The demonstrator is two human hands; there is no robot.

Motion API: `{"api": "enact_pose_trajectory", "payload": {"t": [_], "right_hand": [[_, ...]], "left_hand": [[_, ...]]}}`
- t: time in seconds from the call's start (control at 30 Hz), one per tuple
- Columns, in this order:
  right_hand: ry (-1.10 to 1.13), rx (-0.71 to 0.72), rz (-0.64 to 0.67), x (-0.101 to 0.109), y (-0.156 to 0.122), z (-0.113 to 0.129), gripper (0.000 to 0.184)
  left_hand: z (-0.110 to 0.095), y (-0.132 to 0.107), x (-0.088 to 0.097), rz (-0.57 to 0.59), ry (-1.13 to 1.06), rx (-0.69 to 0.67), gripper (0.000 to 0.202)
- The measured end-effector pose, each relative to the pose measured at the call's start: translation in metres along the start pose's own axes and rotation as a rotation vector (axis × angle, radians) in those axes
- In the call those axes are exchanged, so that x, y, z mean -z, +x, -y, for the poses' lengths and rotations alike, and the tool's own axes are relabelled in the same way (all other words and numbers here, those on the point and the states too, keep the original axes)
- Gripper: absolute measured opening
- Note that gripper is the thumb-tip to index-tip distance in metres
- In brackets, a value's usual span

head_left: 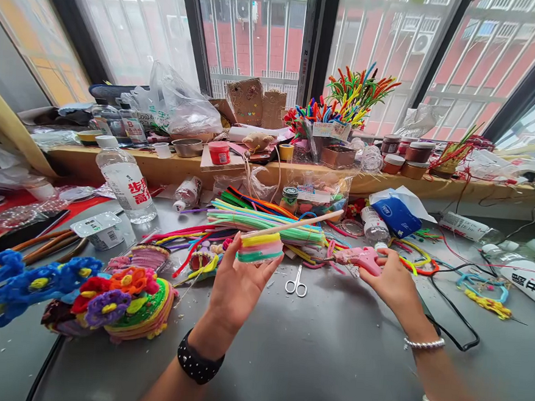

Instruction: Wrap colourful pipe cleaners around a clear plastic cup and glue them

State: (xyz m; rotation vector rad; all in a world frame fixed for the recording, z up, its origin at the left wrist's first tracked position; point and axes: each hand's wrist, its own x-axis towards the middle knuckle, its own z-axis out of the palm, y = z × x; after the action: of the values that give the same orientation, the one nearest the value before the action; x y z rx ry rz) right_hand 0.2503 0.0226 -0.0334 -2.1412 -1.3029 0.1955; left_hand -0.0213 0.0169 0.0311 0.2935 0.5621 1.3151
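Note:
My left hand holds up a small piece wrapped in yellow, pink and green bands of pipe cleaner, fingers closed around its ends. From its top a long pale pipe cleaner sticks out to the upper right. In my right hand is a pink hot glue gun, gripped by its handle, its nozzle pointing left and apart from the wrapped piece. Between the hands a small pair of scissors lies on the grey table. Behind sits a bundle of pastel pipe cleaners.
Pipe-cleaner flowers and a coiled pot stand at left, near a clear bottle and a plastic cup. A black cable loops at right beside a lying bottle. Jars and craft supplies crowd the wooden sill.

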Motion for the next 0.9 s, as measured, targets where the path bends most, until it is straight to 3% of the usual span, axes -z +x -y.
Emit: {"api": "enact_pose_trajectory", "payload": {"t": [0.23, 0.37, 0.63, 0.77, 0.9], "right_hand": [[0.257, -0.050, -0.099, 0.020, 0.001, 0.001, 0.063], [0.411, -0.091, -0.090, 0.025, -0.003, 0.006, 0.065], [0.674, -0.256, 0.002, 0.020, -0.004, 0.010, 0.062], [0.817, -0.336, 0.010, 0.017, 0.000, 0.006, 0.054], [0.952, -0.328, 0.033, 0.017, 0.002, 0.007, 0.048]], "left_hand": [[0.003, -0.001, -0.001, 0.036, 0.034, 0.101, 0.050], [0.006, -0.001, 0.000, 0.055, 0.046, 0.122, 0.048], [0.009, -0.007, 0.000, 0.069, 0.061, 0.045, 0.021], [0.011, -0.006, 0.001, 0.096, 0.053, 0.015, 0.022], [0.013, -0.007, 0.003, 0.171, 0.084, -0.026, 0.029]]}}
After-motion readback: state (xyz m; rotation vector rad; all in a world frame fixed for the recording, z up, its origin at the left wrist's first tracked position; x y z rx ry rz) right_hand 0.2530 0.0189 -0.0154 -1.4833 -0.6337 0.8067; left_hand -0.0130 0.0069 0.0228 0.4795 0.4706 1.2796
